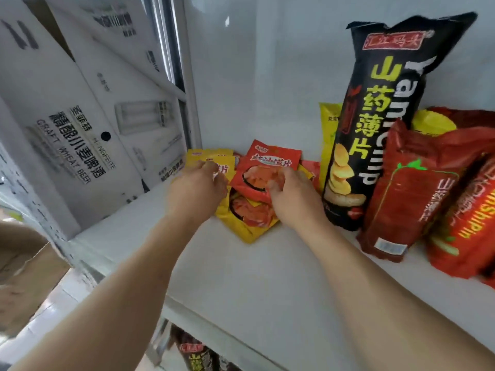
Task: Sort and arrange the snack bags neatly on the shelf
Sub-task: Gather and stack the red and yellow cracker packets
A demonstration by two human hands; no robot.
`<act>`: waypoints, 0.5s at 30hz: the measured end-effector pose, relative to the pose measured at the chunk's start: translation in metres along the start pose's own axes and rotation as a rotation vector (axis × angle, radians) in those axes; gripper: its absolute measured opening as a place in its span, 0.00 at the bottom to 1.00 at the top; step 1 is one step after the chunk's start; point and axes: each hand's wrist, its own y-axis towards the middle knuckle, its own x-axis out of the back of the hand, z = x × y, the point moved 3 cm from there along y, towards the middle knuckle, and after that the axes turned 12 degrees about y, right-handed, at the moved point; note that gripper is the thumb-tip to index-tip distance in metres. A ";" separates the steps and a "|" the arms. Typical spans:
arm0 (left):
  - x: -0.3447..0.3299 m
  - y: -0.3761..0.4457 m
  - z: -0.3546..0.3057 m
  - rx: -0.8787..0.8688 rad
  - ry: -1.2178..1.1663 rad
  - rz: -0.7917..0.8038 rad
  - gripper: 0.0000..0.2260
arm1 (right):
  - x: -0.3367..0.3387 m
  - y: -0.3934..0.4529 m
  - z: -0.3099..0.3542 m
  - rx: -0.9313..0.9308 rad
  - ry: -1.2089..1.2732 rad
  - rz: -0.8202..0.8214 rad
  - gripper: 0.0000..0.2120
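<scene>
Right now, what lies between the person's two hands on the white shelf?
In the head view, between the left hand and right hand lie small red and yellow snack packets, overlapping in a loose pile.

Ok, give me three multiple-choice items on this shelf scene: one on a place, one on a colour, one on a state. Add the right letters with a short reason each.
1. Where does the tall black bag stand relative to the small packets under the hands?
A. to their right
B. to their left
C. on the shelf below

2. What colour is the small packet that the right hand touches?
A. green
B. red
C. blue

3. How does the tall black bag stand?
A. lying flat
B. upside down
C. upright, near the back wall

Answers:
1 A: it rises to the right of the packet pile on the same white shelf.
2 B: its front is red with white lettering.
3 C: its sealed top points up and its base sits on the shelf.
</scene>
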 end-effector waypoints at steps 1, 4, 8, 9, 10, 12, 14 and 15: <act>-0.007 0.013 0.009 0.025 -0.041 0.024 0.15 | -0.007 0.009 0.001 -0.039 -0.004 -0.025 0.23; -0.031 0.054 0.035 0.086 -0.138 0.101 0.18 | -0.022 0.029 0.001 -0.160 -0.039 -0.099 0.28; -0.068 0.102 0.069 0.191 -0.210 0.272 0.27 | -0.036 0.048 -0.001 -0.391 -0.081 -0.168 0.34; -0.077 0.109 0.076 0.214 -0.205 0.324 0.30 | -0.040 0.051 -0.001 -0.435 -0.093 -0.179 0.36; -0.086 0.113 0.082 0.224 -0.200 0.373 0.31 | -0.043 0.053 -0.002 -0.472 -0.107 -0.189 0.37; -0.098 0.117 0.088 0.210 -0.222 0.459 0.34 | -0.050 0.054 -0.002 -0.514 -0.130 -0.211 0.41; -0.103 0.118 0.091 0.214 -0.280 0.527 0.36 | -0.054 0.053 -0.002 -0.522 -0.132 -0.235 0.44; -0.103 0.118 0.092 0.226 -0.318 0.537 0.37 | -0.055 0.052 -0.002 -0.515 -0.121 -0.254 0.45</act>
